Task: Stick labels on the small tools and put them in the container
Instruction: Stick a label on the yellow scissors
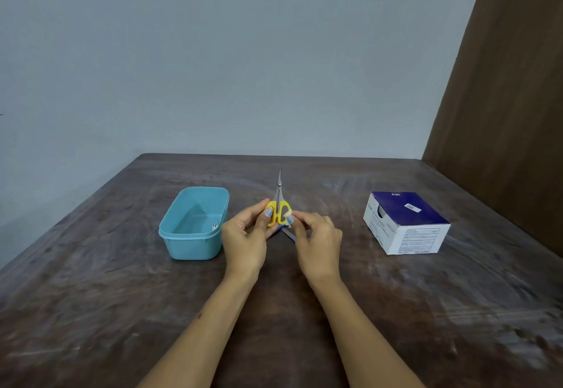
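Scissors (278, 204) held upright above the table (304, 311), blades away from the person: left hand (245, 232) grips the yellow handles to steady them, while right hand (316, 236) pinches a white label (287, 213) against one loop. Container (195, 224) stands just beside the left hand, presumably for an easy drop-in; box (406, 223) sits well apart.

I see the left hand (243, 232) gripping yellow-handled scissors (277, 204), blades pointing away. The right hand (318, 240) pinches a small white label (287, 214) against one handle loop. Teal container (195, 223) sits left on the table (304, 326); a blue-and-white box (406, 223) sits right.
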### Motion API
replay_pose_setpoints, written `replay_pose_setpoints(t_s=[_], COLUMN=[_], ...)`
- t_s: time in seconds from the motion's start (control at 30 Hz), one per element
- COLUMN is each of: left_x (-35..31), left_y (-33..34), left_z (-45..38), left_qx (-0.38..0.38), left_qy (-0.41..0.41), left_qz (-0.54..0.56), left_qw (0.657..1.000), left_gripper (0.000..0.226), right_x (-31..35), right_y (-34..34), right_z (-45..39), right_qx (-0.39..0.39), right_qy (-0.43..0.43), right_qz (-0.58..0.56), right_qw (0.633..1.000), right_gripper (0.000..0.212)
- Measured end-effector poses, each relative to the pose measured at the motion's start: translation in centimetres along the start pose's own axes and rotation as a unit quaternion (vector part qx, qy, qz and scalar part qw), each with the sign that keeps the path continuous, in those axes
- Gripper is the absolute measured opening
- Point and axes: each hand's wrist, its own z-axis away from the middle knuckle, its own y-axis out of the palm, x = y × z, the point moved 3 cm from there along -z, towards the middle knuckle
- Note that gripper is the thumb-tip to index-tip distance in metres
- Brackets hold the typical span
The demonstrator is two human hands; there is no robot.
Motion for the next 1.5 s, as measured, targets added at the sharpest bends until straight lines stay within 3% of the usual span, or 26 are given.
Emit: replay_pose_setpoints(t_s=[0.27,0.43,0.73,0.83,0.93,1.1,1.2,1.5], left_x=[-0.5,-0.5,-4.0,-8.0,-11.7,-12.1,-11.7,-9.4], left_y=[0.0,-0.4,-0.7,-2.0,-4.4,-6.9,-6.6,-5.4], left_z=[0.4,0.1,0.4,-0.7,-2.0,-4.0,-3.8,-4.2], left_qx=[-0.019,-0.041,-0.065,-0.112,-0.149,-0.112,-0.093,-0.048], left_qy=[0.013,0.043,0.118,0.201,0.226,0.054,-0.025,-0.068], left_qz=[-0.002,-0.056,-0.151,-0.228,-0.367,-0.592,-0.663,-0.744], left_qw=[1.0,0.997,0.979,0.946,0.89,0.796,0.742,0.663], left_gripper=[0.021,0.024,0.016,0.015,0.012,0.012,0.008,0.022], right_x=[0.1,0.5,-0.4,-0.4,-0.3,-0.2,-0.2,-0.2], right_y=[0.5,1.0,-0.2,-0.6,-0.6,-0.6,-0.5,-0.5], right_z=[0.3,0.5,0.0,-0.1,-0.1,-0.1,-0.2,-0.1], right_qx=[0.023,0.088,-0.064,-0.073,-0.075,-0.069,-0.066,-0.063], right_qy=[0.086,0.069,0.095,0.099,0.11,0.118,0.123,0.129], right_qz=[-0.192,-0.198,-0.131,-0.125,-0.131,-0.129,-0.136,-0.142], right_qw=[0.977,0.974,0.985,0.985,0.982,0.982,0.981,0.979], right_gripper=[0.014,0.007,0.011,0.011,0.011,0.012,0.013,0.018])
